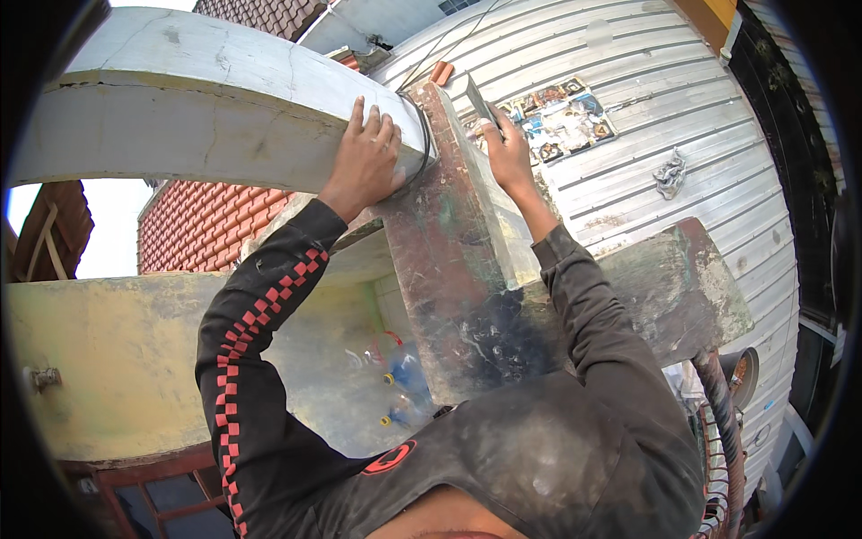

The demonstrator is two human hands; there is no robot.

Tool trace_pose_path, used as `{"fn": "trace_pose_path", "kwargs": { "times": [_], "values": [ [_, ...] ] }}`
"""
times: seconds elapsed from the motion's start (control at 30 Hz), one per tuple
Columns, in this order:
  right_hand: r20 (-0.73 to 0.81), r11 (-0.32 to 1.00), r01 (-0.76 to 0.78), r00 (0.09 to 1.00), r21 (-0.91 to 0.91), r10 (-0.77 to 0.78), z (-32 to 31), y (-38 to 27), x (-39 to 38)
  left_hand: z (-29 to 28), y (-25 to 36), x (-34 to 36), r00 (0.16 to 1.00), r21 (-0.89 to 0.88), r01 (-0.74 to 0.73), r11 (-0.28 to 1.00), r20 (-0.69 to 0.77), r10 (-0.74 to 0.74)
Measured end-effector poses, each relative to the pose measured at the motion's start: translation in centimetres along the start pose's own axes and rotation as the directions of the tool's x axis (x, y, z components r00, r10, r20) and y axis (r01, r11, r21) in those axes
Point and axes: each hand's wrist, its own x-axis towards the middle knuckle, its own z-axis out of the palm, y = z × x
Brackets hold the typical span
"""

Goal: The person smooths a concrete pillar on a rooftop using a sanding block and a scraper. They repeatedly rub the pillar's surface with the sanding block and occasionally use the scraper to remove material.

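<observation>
My left hand (364,162) lies with spread fingers on the end of a white, cracked concrete beam (260,81). A black cable (420,162) loops around that end, close to my fingertips. My right hand (509,154) is closed on a scraper (479,99) with a flat grey blade pointing up and away; its handle is mostly hidden in my grip. This hand is over the right side of a worn wall top (440,242) with peeling red and green paint. The blade looks apart from the wall, though its exact distance cannot be told.
Below on the left, plastic bottles (409,373) lie beside a yellowish wall (135,359). To the right spreads a corrugated metal roof (664,99) with a printed panel (570,121) and a crumpled rag (671,173). A wall stub (673,278) juts out near my right forearm.
</observation>
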Motion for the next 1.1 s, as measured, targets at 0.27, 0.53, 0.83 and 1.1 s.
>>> {"fn": "trace_pose_path", "kwargs": {
  "times": [0.27,0.53,0.83,1.1],
  "values": [
    [-0.002,0.965,-0.243,0.97,0.099,0.245,-0.2,4.9,1.8,1.6,2.3,3.7,0.959,0.073,-0.005,0.997,0.283,-0.016],
    [0.193,0.911,-0.366,0.924,0.191,0.331,-0.2,6.1,2.0,-6.4,2.9,-2.5,0.935,-0.606,-0.097,0.79,0.216,0.281],
    [0.282,0.954,-0.266,0.934,0.135,0.22,1.0,5.4,1.3,0.3,23.4,-26.9,0.636,-0.657,0.047,-0.753,0.601,-0.484],
    [0.273,0.959,-0.212,0.949,0.187,0.157,0.4,4.4,0.0,2.9,38.6,-35.8,0.242,-0.174,-0.244,-0.954,0.942,-0.234]
  ]
}}
